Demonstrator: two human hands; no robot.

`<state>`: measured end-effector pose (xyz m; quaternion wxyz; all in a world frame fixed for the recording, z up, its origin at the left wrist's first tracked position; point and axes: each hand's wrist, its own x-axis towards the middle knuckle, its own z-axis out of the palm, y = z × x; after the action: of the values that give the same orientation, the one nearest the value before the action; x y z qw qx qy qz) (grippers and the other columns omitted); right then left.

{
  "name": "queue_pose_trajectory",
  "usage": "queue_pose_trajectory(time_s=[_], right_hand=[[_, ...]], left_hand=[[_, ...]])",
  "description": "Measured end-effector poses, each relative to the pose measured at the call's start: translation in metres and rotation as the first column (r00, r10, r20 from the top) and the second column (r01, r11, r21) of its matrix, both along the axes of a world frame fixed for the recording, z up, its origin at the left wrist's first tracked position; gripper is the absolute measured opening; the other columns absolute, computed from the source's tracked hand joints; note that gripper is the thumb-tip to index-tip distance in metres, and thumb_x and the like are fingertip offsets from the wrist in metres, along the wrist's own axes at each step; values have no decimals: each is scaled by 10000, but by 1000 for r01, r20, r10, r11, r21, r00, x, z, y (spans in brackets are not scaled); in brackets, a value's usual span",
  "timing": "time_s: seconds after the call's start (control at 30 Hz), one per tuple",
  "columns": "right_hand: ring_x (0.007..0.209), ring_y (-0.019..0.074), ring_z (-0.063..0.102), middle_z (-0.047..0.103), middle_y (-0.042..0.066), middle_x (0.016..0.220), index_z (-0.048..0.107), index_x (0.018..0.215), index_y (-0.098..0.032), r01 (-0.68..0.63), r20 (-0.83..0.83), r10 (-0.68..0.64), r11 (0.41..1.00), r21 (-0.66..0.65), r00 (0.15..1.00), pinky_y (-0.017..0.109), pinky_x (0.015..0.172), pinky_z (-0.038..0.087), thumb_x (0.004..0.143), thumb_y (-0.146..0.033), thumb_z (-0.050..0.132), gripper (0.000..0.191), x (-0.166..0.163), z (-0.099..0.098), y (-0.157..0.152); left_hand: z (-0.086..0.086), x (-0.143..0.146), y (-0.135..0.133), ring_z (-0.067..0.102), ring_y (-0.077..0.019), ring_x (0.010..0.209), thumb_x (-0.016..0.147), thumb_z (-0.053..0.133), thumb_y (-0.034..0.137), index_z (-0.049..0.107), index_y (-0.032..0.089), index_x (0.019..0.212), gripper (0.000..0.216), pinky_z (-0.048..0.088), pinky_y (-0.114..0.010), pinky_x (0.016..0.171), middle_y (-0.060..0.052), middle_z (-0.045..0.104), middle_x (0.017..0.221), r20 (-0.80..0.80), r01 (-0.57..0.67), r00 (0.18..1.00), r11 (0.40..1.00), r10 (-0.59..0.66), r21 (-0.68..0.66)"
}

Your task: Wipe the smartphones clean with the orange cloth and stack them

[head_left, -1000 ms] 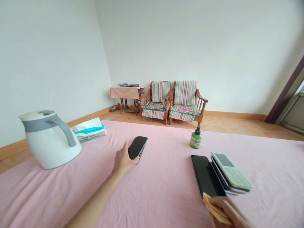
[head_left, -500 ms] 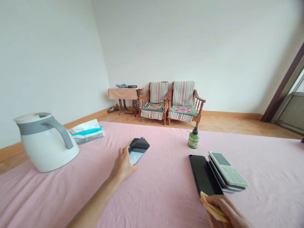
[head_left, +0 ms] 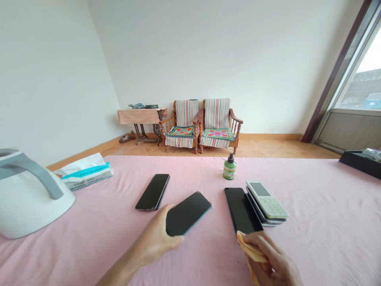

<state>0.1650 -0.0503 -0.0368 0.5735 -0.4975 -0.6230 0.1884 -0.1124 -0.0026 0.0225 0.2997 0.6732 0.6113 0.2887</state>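
A black phone [head_left: 189, 213] within the left hand [head_left: 160, 235]

Over a broad pink cloth [head_left: 190, 266], the black phone slants between the paired phones [head_left: 153, 192] and a dark flat phone [head_left: 242, 207], its near end inside the left hand's grasp. A tissue pack [head_left: 89, 173] carries print and a green bottle [head_left: 229, 170] a label, both too small to read. The left hand curves thumb and fingers about the phone's edges; the right hand [head_left: 275, 256] pinches a yellow cloth [head_left: 253, 251] at the dark flat phone's near end.

Black phone [head_left: 187, 214] slanted, yellow cloth [head_left: 251, 253] seemingly folded
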Motion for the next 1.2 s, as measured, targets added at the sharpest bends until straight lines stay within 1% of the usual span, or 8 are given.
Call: queue_pose_trajectory(time_s=[0.07, 0.17, 0.33, 0.5, 0.63, 0.77, 1.0, 1.2], right_hand=[[658, 136, 626, 629, 41, 792, 663, 840, -225, -13, -2, 13, 999, -30, 1000, 141, 539, 482, 856, -413, 539, 226, 0, 3, -1], [626, 123, 619, 626, 43, 813, 661, 849, -218, -42, -12, 42, 996, -83, 999, 122, 424, 430, 856, -400, 549, 214, 0, 5, -3], [565, 104, 594, 623, 43, 834, 657, 856, -212, -57, -19, 56, 991, -125, 998, 121, 380, 399, 856, -381, 562, 194, 0, 7, -4], [570, 110, 602, 628, 49, 838, 654, 851, -208, -43, 1, 43, 991, -130, 999, 127, 378, 400, 859, -395, 557, 211, -1, 8, -4], [640, 129, 625, 635, 50, 848, 651, 854, -214, -28, 43, 32, 994, -109, 999, 135, 444, 442, 864, -378, 545, 196, 0, 9, -4], [719, 139, 631, 629, 53, 883, 645, 889, -219, -39, 88, 48, 994, -97, 995, 139, 517, 463, 865, -312, 537, 145, 3, 8, -4], [727, 140, 620, 617, 55, 927, 630, 948, -222, -42, 201, 57, 996, -81, 978, 158, 557, 466, 853, -205, 512, 153, 4, 12, -5], [702, 133, 590, 580, 26, 823, 639, 874, -209, -262, 455, 346, 935, -239, 821, 204, 610, 437, 788, -33, 464, 263, -17, 29, 5]], left_hand=[[1, 6, -9, 627, -233, 891, 587, 713, 178, 330, 188, 1413, 911, 514, -279, 690, -141, 515, 1326, 119, 116, 988, 986, -102, -123], [6, 17, -20, 534, -102, 589, 603, 691, 128, 83, 251, 1496, 1087, 368, -175, 449, -107, 584, 1193, 257, 281, 944, 913, -207, -296], [7, 29, -27, 453, -59, 533, 573, 685, 54, 29, 277, 1497, 1155, 326, -149, 423, -3, 577, 920, 275, 383, 916, 840, -292, -384], [1, 26, -20, 491, -82, 579, 650, 657, 100, 305, 221, 1444, 877, 414, -190, 526, 33, 546, 812, 80, 314, 949, 908, -304, -276], [1, 24, -15, 563, -142, 777, 647, 725, 121, 653, 224, 1057, 429, 479, -270, 748, -1, 561, 929, -62, 329, 941, 943, -332, -54], [2, 20, -12, 510, -232, 1110, 594, 839, 270, 612, 264, 1142, 593, 393, -373, 1001, -49, 526, 1168, -91, 458, 886, 889, -455, 15], [-8, 13, -11, 412, -309, 1255, 603, 805, 479, 542, 264, 1245, 726, 335, -480, 1057, -109, 422, 1358, -145, 539, 834, 842, -533, 5], [-7, 16, -11, 407, -334, 1257, 601, 781, 546, 556, 224, 1228, 739, 343, -504, 1041, -132, 430, 1386, -182, 543, 828, 839, -530, 29]])
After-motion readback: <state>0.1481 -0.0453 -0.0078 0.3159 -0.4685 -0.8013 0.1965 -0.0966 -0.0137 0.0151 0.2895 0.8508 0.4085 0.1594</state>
